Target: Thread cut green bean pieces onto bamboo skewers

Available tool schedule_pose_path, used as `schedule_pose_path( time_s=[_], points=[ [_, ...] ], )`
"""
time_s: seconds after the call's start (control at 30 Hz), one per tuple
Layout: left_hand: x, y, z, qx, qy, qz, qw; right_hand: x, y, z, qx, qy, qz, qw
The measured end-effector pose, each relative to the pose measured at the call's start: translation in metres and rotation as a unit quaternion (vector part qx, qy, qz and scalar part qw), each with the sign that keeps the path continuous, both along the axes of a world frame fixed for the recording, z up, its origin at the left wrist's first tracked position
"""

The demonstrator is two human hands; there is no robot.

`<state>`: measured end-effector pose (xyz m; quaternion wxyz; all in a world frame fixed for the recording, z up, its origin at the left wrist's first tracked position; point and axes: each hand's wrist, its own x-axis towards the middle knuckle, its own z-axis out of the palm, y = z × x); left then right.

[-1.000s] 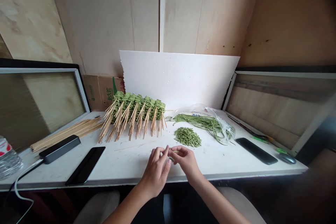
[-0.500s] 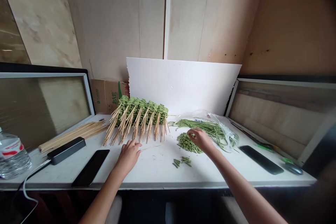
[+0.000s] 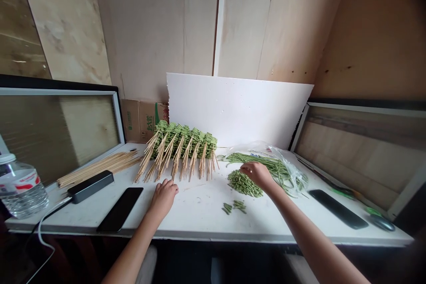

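Observation:
My left hand (image 3: 164, 196) is low over the white table, fingers curled around a thin bamboo skewer that shows only faintly. Just beyond it, a stack of skewered green bean pieces (image 3: 186, 135) lies with its bare sticks (image 3: 178, 157) fanned toward me. Over the far edge of a heap of cut green bean pieces (image 3: 244, 185), my right hand (image 3: 258, 174) has thumb and fingers pinched together. Whatever is between those fingertips is too small to make out. Two small groups of cut pieces (image 3: 239, 205) lie nearer the front edge.
Long beans (image 3: 262, 162) lie in a clear plastic bag (image 3: 289, 168) at the back right. Loose skewers (image 3: 103, 166), a black box (image 3: 91, 186), a phone (image 3: 120, 209) and a water bottle (image 3: 21, 188) are leftward. A dark slab (image 3: 337, 208) lies right. A white board (image 3: 239, 111) stands behind.
The view has shifted slightly. My left hand has drawn in a little, and the stick that pointed right from it is now less visible. My right hand stays at the heap, pinched.

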<state>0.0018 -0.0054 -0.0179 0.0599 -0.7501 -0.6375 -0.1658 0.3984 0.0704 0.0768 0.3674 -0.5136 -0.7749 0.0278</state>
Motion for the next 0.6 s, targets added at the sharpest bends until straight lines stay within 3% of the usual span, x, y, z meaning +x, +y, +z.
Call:
schedule_pose_path(
  time_s=[0.17, 0.3, 0.43, 0.53, 0.6],
  points=[
    [-0.001, -0.002, 0.002, 0.009, -0.001, -0.003, 1.000, -0.009, -0.028, -0.018, -0.040, 0.168, 0.063, 0.983],
    [-0.001, -0.003, 0.004, 0.014, -0.010, -0.005, 1.000, -0.022, -0.052, -0.036, -0.131, 0.290, 0.102, 0.943],
    [0.004, -0.003, 0.009, 0.018, -0.036, 0.002, 0.999, -0.030, -0.072, -0.046, -0.161, 0.405, 0.131, 0.890],
    [0.016, -0.007, 0.017, 0.029, -0.123, -0.025, 0.992, -0.030, -0.081, -0.050, -0.204, 0.466, 0.117, 0.853],
    [0.028, -0.011, 0.023, 0.049, -0.211, -0.080, 0.973, -0.027, -0.083, -0.052, -0.227, 0.482, 0.103, 0.840]
  ],
)
